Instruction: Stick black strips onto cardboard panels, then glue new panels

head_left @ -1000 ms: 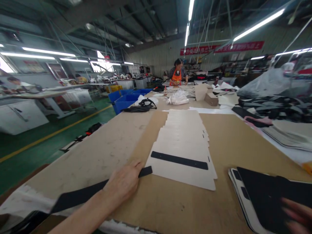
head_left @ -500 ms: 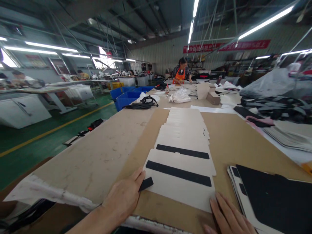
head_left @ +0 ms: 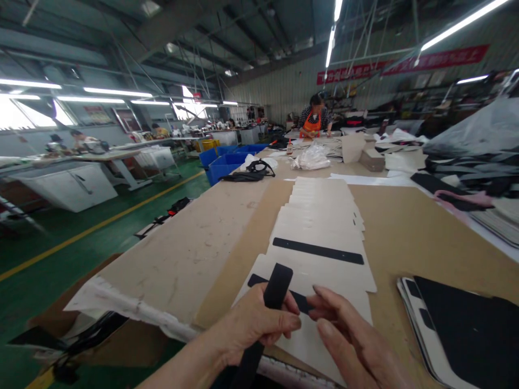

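My left hand (head_left: 263, 319) is closed around a black strip (head_left: 279, 283), whose top end sticks up above the fingers and whose lower end hangs below the wrist. Close by on the right, my right hand (head_left: 348, 335) has its fingers apart and holds nothing. Both hands are above the nearest white panel (head_left: 332, 275), which bears a black band (head_left: 300, 300) partly hidden by the hands. Beyond it lies another panel with a black band (head_left: 318, 250), in an overlapping row of white panels (head_left: 318, 202).
A stack of black and white panels (head_left: 466, 324) lies at the right. Further back are a plastic bag (head_left: 311, 156), a black strap bundle (head_left: 253, 172), and blue bins (head_left: 227, 162) beside the table. A person in an orange apron (head_left: 312, 125) stands at the far end.
My left hand has lifted off the table edge with the black strip upright in it. My right hand has left the panel's right edge and moved in toward the left hand.
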`<state>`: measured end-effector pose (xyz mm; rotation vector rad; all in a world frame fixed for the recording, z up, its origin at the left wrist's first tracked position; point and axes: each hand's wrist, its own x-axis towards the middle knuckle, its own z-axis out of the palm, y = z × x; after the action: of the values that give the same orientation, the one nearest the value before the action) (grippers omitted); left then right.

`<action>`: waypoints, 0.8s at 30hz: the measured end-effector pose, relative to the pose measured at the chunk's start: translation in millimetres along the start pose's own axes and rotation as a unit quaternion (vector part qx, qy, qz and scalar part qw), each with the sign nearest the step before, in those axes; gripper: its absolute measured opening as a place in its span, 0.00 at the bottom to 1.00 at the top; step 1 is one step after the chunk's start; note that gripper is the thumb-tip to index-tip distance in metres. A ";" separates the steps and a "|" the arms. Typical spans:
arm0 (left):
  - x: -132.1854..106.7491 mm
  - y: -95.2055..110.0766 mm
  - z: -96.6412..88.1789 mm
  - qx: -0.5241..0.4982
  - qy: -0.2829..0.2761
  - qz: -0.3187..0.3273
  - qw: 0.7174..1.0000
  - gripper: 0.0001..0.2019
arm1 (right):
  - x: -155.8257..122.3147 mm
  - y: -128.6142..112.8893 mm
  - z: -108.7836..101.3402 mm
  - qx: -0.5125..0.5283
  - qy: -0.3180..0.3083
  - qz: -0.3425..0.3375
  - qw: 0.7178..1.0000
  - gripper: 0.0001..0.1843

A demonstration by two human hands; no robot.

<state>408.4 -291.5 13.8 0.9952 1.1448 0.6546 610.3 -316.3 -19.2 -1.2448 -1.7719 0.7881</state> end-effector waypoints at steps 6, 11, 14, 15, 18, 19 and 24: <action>1.9 -6.1 17.8 0.019 -0.015 0.046 0.999 0.12 | 9.9 4.2 19.8 -0.005 -0.055 -0.026 0.998 0.29; 8.4 -9.7 28.2 -0.031 0.034 0.030 0.998 0.09 | 2.5 13.2 22.5 -0.124 -0.006 -0.127 0.984 0.34; 10.5 -12.1 34.1 -0.063 0.039 0.024 0.997 0.10 | 3.0 12.9 24.5 -0.166 0.040 -0.174 0.970 0.36; 10.8 -12.8 35.6 -0.068 0.039 0.023 0.997 0.10 | 3.5 12.2 25.1 -0.170 0.049 -0.178 0.968 0.35; 11.7 -14.1 38.1 -0.074 0.048 0.018 0.996 0.12 | 4.1 11.1 26.6 -0.160 0.058 -0.160 0.972 0.34; 12.0 -14.2 38.3 -0.075 0.054 0.017 0.996 0.13 | 3.9 11.2 27.1 -0.152 0.057 -0.150 0.975 0.33; 11.9 -12.9 37.1 -0.061 0.061 0.014 0.996 0.13 | 1.1 14.4 28.7 -0.121 0.043 -0.121 0.984 0.33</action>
<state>446.5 -298.3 0.4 0.8775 1.1847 0.8076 591.2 -311.8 -44.6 -1.1681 -1.9441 0.3824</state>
